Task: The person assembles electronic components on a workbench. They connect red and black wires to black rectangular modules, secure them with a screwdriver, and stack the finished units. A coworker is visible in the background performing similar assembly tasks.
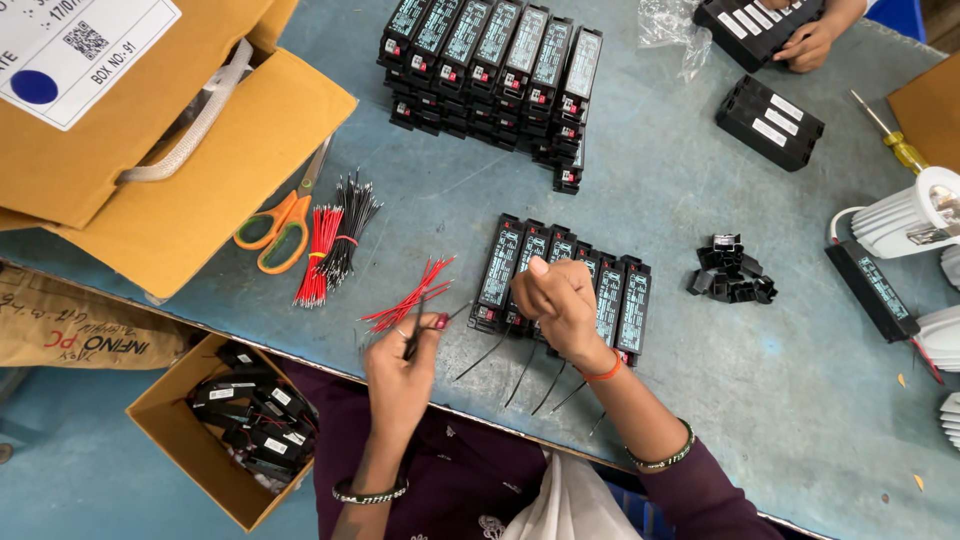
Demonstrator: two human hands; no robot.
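— While the right hand (562, 300) sits fisted over the row of black modules (560, 285), where does the row lie from the two hands?

— Directly under and beyond the right hand, near the table's front edge. Each module's long axis runs away from the person, and the row itself runs left to right. The left hand (402, 362) is just to the row's left, so the right hand is the nearer one; it touches the middle modules.

— What is each hand doing?

— The right is clenched, thumb up, pressing on or gripping something at a module's near end; I cannot tell what. The left is closed around thin wires (420, 335), dark ones and at least one red.

— And around them?

— Loose red wires (408, 297) lie just beyond the left hand. Black leads (525, 372) trail from the modules over the table (700, 400) edge.

— Anything hidden?

— The right hand covers the two or three middle modules, so their terminals are out of sight. The wire ends in the left hand are too fine to make out. Another person's hand (806, 45) at the far edge is cut off at the wrist.
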